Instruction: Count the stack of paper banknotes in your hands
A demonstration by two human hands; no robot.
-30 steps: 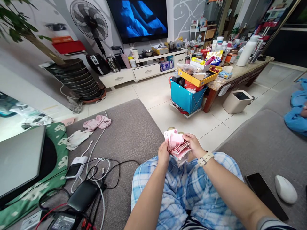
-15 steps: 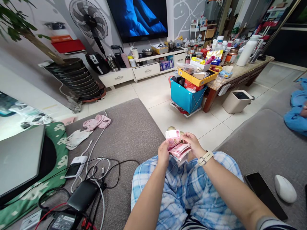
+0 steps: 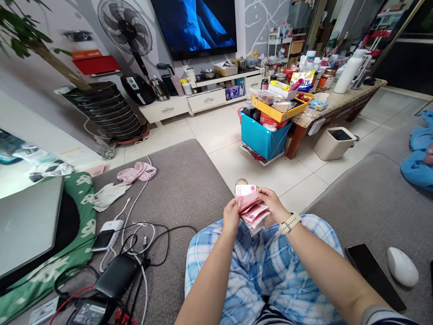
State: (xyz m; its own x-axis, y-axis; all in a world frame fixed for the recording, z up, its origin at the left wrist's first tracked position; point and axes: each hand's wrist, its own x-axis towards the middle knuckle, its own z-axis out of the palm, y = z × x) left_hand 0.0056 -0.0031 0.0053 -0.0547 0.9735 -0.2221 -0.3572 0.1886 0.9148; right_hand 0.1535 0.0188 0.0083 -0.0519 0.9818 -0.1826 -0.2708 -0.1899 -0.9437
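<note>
Above my lap, a folded stack of pink and red banknotes (image 3: 255, 212) is held between my two hands. My left hand (image 3: 231, 214) grips the stack's left side, thumb on top. With closed fingers, my right hand (image 3: 270, 201) pinches a banknote at the upper right of the stack. One note is bent over in the middle, and another stands up behind it with its pale face showing. The lower ends of the notes fan out toward me. A beige-strapped watch (image 3: 290, 223) is on my right wrist. Blue and white plaid trousers (image 3: 260, 271) lie under both forearms.
On the grey sofa at left are a laptop (image 3: 30, 221), tangled cables, a black power bank (image 3: 117, 276) and a pink cloth (image 3: 137, 173). A phone (image 3: 375, 276) and white mouse (image 3: 402, 266) lie at right. Ahead stand a blue bin (image 3: 264, 140) and a cluttered table (image 3: 338, 100).
A banknote that stood upright showing its 100 has bent down toward me, and a pale-faced note now shows behind it. Both hands have barely moved.
</note>
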